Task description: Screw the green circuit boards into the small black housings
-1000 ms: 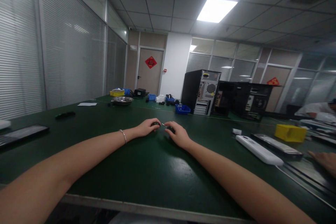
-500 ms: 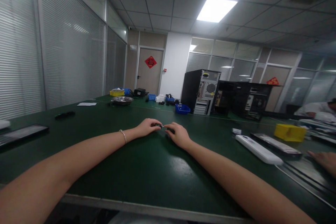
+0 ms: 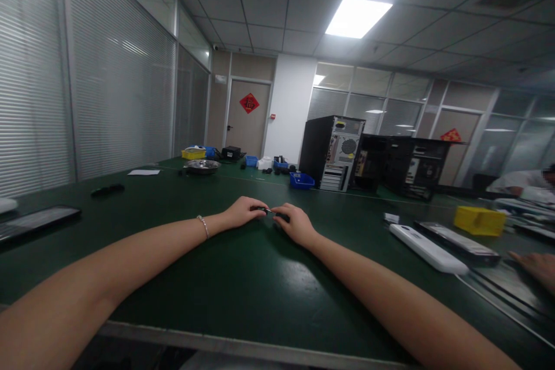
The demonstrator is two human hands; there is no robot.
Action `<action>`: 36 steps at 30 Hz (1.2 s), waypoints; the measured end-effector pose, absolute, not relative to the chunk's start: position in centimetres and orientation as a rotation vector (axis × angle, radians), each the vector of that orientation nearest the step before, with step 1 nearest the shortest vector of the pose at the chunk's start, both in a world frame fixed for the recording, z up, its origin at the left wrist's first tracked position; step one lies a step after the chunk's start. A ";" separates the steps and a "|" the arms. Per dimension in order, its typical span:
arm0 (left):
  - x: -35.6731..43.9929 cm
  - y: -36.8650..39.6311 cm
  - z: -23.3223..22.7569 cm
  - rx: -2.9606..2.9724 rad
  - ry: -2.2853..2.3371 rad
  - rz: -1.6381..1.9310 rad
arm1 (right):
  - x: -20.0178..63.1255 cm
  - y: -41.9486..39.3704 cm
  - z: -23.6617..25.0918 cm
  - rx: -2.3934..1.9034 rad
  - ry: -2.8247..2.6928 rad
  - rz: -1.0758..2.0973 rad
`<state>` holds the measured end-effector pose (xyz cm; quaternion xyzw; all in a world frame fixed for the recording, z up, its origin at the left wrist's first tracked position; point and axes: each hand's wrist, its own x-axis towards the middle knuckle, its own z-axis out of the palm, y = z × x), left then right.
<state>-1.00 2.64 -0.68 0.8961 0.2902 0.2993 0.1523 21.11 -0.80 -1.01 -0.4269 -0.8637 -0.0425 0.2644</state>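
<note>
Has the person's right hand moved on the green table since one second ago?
Yes, slightly. The right hand has closed in leftward on the left hand; the gap between their fingertips is gone, judged against the blue bin behind.

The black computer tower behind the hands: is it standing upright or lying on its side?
Upright. The black computer tower stands on the green table, taller than wide, with its rear panel of fan grille and ports facing the camera.
</note>
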 end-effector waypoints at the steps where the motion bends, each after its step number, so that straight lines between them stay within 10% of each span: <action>1: -1.0 2.6 -0.7 2.566 0.839 0.853 | 21.1 -0.9 -1.0 -1.152 -2.335 -0.112; 36: -0.7 2.2 -0.7 2.466 0.838 0.844 | 21.2 -0.7 -0.9 -1.119 -2.335 -0.030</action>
